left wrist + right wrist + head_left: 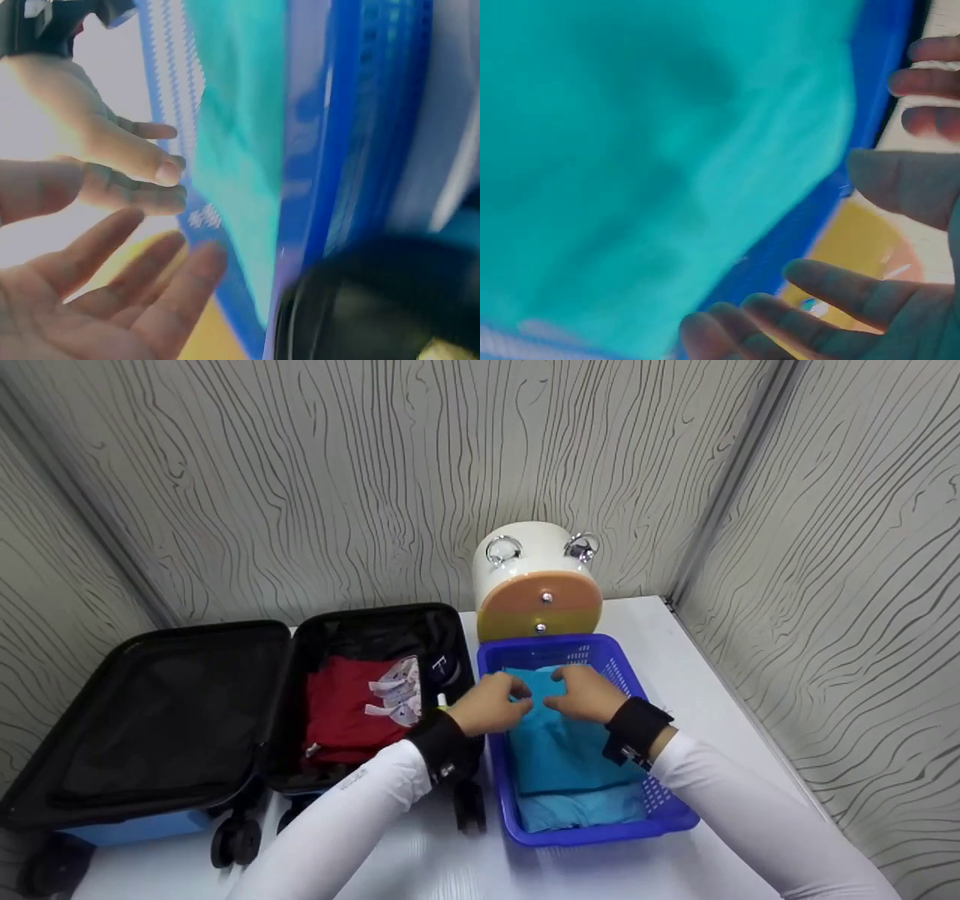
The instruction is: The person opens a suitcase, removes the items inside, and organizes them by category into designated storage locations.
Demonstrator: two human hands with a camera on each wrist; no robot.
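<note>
Folded teal cloth (566,754) lies in a blue plastic basket (517,817), on top of a lighter blue folded cloth (585,810). Over the basket's left side hovers my left hand (491,705), fingers loosely bent with nothing in them. Facing it, my right hand (589,694) hangs above the cloth, also holding nothing. In the left wrist view both hands show relaxed, spread fingers beside the teal cloth (240,112). The right wrist view has the teal cloth (652,165) filling most of it, with the right hand's fingers (817,300) apart from it.
An open black suitcase (180,712) stands left of the basket, with a folded red garment (349,709), a patterned white item (405,690) and a dark item (442,667) inside. Behind the basket is a round white case (525,544) with an orange and yellow front. Walls enclose the white table (660,637).
</note>
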